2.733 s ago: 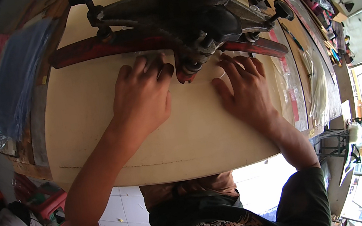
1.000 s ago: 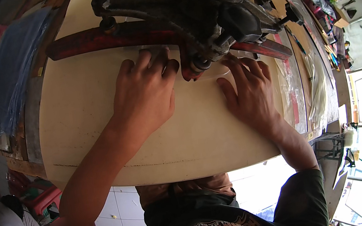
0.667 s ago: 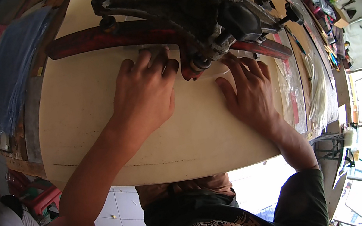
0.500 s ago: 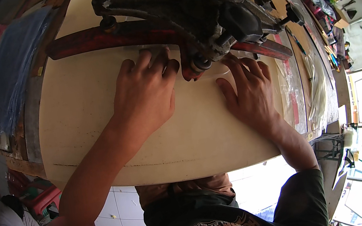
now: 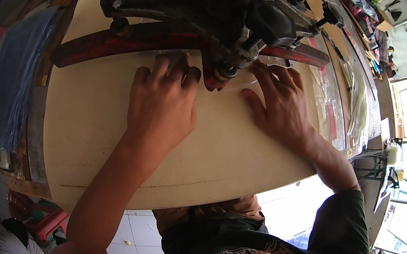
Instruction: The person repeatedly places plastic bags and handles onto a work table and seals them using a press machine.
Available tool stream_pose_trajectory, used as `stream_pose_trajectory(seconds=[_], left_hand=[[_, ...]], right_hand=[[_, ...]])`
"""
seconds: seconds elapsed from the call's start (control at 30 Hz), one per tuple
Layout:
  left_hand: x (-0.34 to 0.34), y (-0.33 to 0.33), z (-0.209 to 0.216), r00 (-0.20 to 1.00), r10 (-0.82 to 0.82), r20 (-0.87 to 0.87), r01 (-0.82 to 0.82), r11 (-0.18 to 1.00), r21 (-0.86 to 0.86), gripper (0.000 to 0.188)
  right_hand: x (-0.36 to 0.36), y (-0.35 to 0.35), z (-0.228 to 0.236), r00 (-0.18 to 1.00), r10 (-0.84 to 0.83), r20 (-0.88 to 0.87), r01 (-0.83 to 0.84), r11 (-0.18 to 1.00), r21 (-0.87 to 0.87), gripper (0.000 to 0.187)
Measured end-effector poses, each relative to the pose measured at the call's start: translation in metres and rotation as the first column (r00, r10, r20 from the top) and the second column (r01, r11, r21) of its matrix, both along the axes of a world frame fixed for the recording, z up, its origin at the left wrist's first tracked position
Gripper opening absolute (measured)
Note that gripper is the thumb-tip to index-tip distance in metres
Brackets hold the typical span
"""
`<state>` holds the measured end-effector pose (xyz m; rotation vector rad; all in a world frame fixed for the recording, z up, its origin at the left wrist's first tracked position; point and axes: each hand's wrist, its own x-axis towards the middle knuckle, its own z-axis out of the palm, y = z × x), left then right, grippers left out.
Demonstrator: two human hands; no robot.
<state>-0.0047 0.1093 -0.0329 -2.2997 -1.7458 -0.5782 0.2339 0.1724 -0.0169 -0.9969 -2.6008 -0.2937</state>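
A dark metal machine arm (image 5: 163,1) carries a long red bar (image 5: 97,46) low over a cream-coloured board (image 5: 209,163). Clear plastic sheet (image 5: 244,77), hard to make out, shows along the bar's near edge. My left hand (image 5: 162,99) rests left of centre, fingers bent and apart, their tips on the plastic close to the bar. To the right of the bar's central block (image 5: 215,75), my right hand (image 5: 281,102) lies with fingers stretched forward and thumb spread. Its fingertips reach toward the plastic near the bar's right part; the machine partly covers what they touch.
Blue-tinted plastic sheets (image 5: 17,76) lie stacked at the left. Clear plastic strips (image 5: 354,99) and a pen (image 5: 332,44) lie along the right side. A cluttered bench (image 5: 368,34) stands further right. At lower left are a red stool (image 5: 52,223) and part of another person (image 5: 16,249).
Almost nothing differs. My right thumb and fingers have shifted very slightly left; my left hand stays at the bar.
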Motion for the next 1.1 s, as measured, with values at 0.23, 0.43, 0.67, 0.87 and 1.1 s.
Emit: stream_pose_trajectory(seconds=[0.23, 0.43, 0.67, 0.87, 1.1], left_hand=[[-0.0009, -0.0006, 0.0002, 1.000, -0.003, 0.006, 0.003, 1.000, 0.004, 0.042], [-0.0007, 0.0004, -0.0007, 1.000, -0.004, 0.005, 0.004, 1.000, 0.005, 0.043], [-0.0002, 0.0019, 0.0005, 1.000, 0.004, -0.023, -0.002, 0.996, 0.087, 0.026], [-0.0046, -0.0042, -0.0004, 0.999, -0.022, 0.029, 0.021, 1.000, 0.013, 0.041], [-0.0041, -0.0042, -0.0003, 0.999, -0.025, 0.033, 0.024, 0.999, 0.036, 0.043]], right_hand=[[-0.0007, -0.0001, -0.0005, 1.000, 0.008, -0.004, -0.008, 1.000, 0.002, 0.042], [0.0003, 0.0003, -0.0006, 1.000, 0.007, 0.005, -0.007, 1.000, 0.011, 0.043], [0.0044, 0.0031, -0.0030, 0.997, 0.001, -0.079, -0.004, 0.999, -0.032, 0.043], [0.0044, 0.0059, 0.0004, 0.997, 0.038, -0.070, -0.040, 0.999, -0.029, 0.045], [0.0043, 0.0048, 0.0029, 0.999, 0.039, -0.029, -0.040, 0.999, -0.037, 0.046]])
